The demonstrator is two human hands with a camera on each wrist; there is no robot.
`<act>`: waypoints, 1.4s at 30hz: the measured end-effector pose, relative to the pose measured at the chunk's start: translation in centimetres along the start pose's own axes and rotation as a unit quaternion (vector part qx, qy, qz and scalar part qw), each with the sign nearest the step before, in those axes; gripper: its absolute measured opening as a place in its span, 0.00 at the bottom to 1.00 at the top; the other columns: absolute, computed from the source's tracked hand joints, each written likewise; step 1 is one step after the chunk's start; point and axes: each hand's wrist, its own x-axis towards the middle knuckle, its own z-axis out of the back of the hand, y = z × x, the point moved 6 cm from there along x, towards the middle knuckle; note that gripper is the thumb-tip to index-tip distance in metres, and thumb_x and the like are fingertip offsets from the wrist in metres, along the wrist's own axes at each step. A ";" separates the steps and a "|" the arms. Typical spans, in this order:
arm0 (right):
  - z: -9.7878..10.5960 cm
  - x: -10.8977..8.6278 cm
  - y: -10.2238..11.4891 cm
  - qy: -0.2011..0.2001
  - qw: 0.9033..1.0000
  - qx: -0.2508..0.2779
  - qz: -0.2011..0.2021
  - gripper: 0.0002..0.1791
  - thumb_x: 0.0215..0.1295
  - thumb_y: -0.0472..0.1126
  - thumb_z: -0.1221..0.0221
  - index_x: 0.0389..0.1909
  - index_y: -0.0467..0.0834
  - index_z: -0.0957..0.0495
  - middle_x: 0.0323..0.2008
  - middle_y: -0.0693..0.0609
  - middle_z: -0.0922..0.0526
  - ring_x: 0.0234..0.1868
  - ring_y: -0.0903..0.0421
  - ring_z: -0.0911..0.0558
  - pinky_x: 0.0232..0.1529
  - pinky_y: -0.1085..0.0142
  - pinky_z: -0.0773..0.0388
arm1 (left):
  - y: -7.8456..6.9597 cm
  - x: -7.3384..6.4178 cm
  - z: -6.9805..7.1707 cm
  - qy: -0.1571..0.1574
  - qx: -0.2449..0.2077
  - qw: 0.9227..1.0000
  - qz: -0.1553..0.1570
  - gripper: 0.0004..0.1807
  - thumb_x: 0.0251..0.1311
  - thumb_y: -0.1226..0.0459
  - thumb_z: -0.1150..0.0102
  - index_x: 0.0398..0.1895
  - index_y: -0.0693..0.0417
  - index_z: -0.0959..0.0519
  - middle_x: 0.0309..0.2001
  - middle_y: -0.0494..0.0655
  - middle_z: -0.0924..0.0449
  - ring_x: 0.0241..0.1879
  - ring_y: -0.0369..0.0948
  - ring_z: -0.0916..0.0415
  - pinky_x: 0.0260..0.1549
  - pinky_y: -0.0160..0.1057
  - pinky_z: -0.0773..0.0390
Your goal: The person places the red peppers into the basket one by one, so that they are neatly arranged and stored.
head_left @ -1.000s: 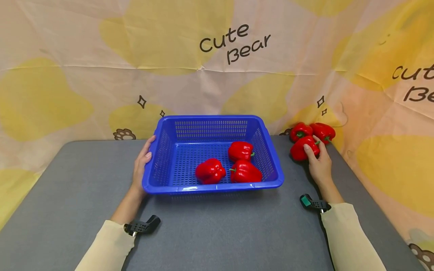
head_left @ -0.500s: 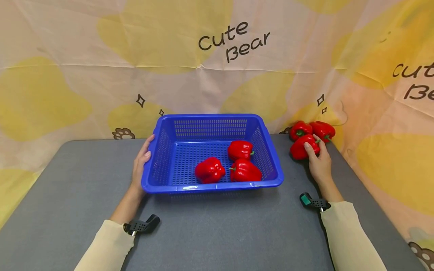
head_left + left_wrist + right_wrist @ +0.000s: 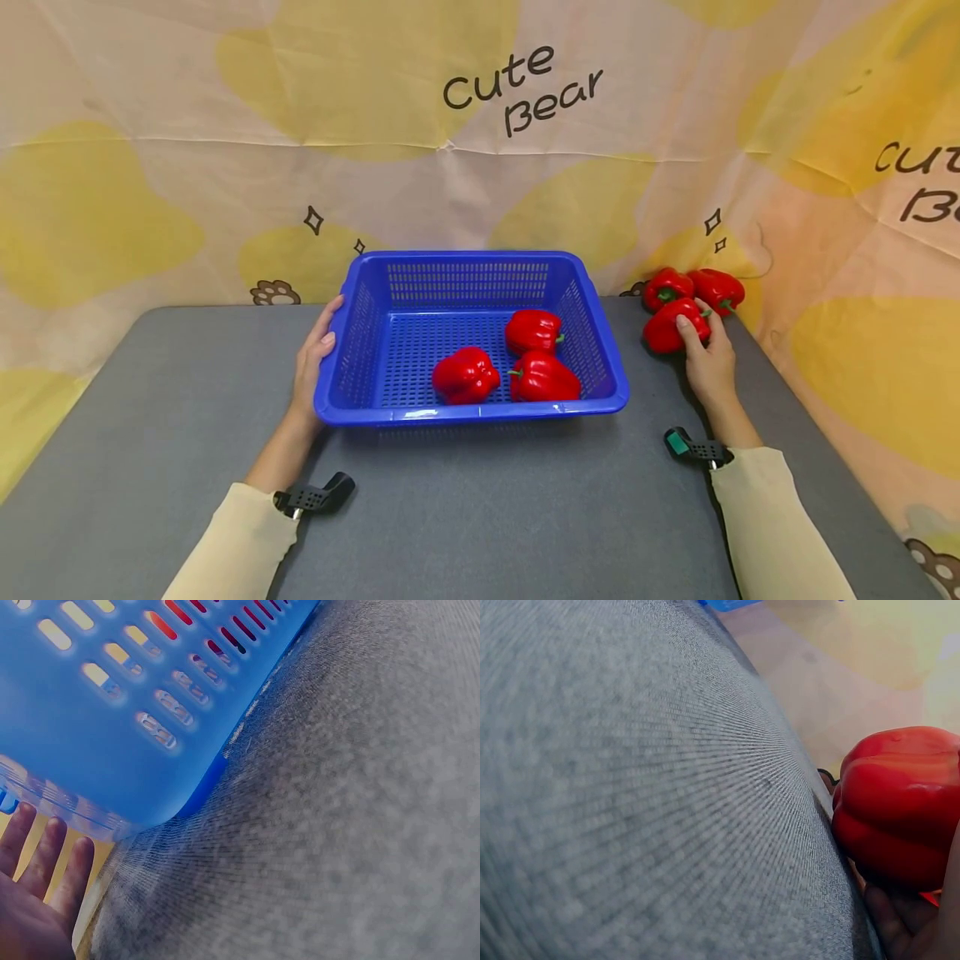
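A blue perforated plastic basket (image 3: 472, 414) stands mid-table with three red bell peppers inside: one at the front left (image 3: 465, 376), one at the back right (image 3: 533, 332) and one at the front right (image 3: 545, 377). My left hand (image 3: 309, 360) rests against the basket's left side. In the left wrist view its fingers (image 3: 51, 851) look straight, tips at the basket's edge. At the far right, my right hand (image 3: 707, 358) grips a red bell pepper (image 3: 666, 330), thumb on the near side. The right wrist view shows that pepper (image 3: 900, 810) close up, with fingers partly beneath it.
Two more red bell peppers, one on the left (image 3: 667, 288) and one on the right (image 3: 717, 289), lie right behind the gripped one. A printed cloth (image 3: 405, 192) hangs behind the grey table (image 3: 480, 508) and along its right side.
The whole head view shifts very slightly. Both hands, the basket and the peppers keep their places, and the right hand keeps its grip.
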 end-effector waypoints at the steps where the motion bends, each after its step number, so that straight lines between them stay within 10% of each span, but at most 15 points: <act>1: 0.0 0.0 0.0 0.000 1.000 0.001 -0.001 0.32 0.75 0.58 0.51 0.77 0.56 0.39 0.68 0.40 0.27 0.67 0.43 0.31 0.69 0.42 0.39 | 0.0 0.0 0.0 0.000 0.000 1.000 0.000 0.32 0.73 0.54 0.63 0.80 0.43 0.44 0.80 0.51 0.48 0.67 0.39 0.36 0.57 0.29 0.27; 42: 0.0 0.0 0.1 -0.002 1.000 -0.001 -0.009 0.32 0.75 0.60 0.51 0.76 0.55 0.38 0.69 0.39 0.28 0.67 0.42 0.31 0.70 0.42 0.40 | -0.2 0.0 -0.1 0.006 -0.013 1.000 -0.018 0.32 0.73 0.56 0.64 0.80 0.47 0.43 0.78 0.48 0.43 0.65 0.37 0.34 0.57 0.29 0.28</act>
